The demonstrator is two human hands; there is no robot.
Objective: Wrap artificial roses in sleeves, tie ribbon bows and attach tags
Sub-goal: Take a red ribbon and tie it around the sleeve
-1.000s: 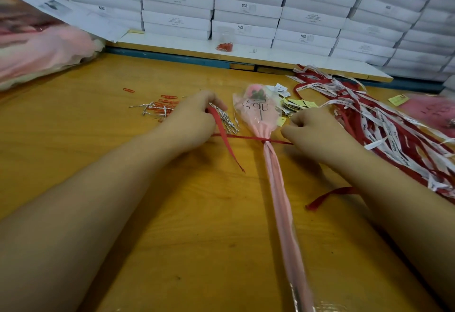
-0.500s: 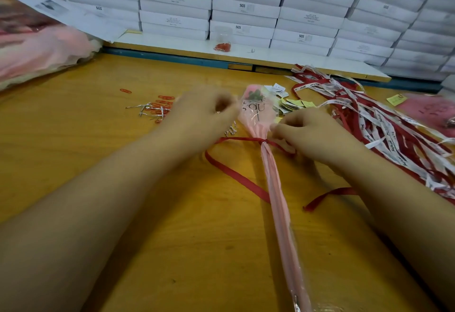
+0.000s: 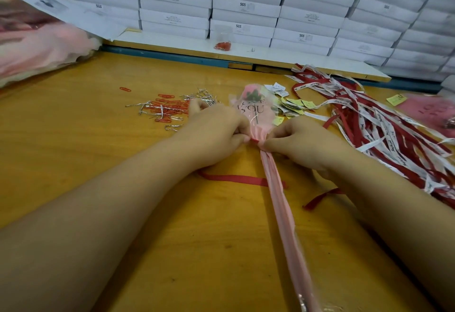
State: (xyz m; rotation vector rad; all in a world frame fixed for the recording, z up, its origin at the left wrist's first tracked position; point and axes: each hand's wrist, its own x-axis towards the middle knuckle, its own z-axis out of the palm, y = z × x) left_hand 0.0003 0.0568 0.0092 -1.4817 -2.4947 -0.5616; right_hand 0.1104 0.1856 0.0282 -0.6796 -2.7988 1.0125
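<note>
On the wooden table [image 3: 98, 149], red paper clips [image 3: 167, 108] and silver twist ties [image 3: 202, 95] lie just beyond the left hand [image 3: 214, 137], whose curled fingers pinch the red ribbon [image 3: 236, 179] at the neck of the sleeved rose [image 3: 258, 115]. The rose lies mid-table, its pink head pointing away from the person, its sleeve pink with dark lettering and cut off by the lower edge. The right hand [image 3: 302, 144] pinches the ribbon from the other side, and the knot is hidden between the fingertips. A ribbon pile [image 3: 384, 127] lies further right
</note>
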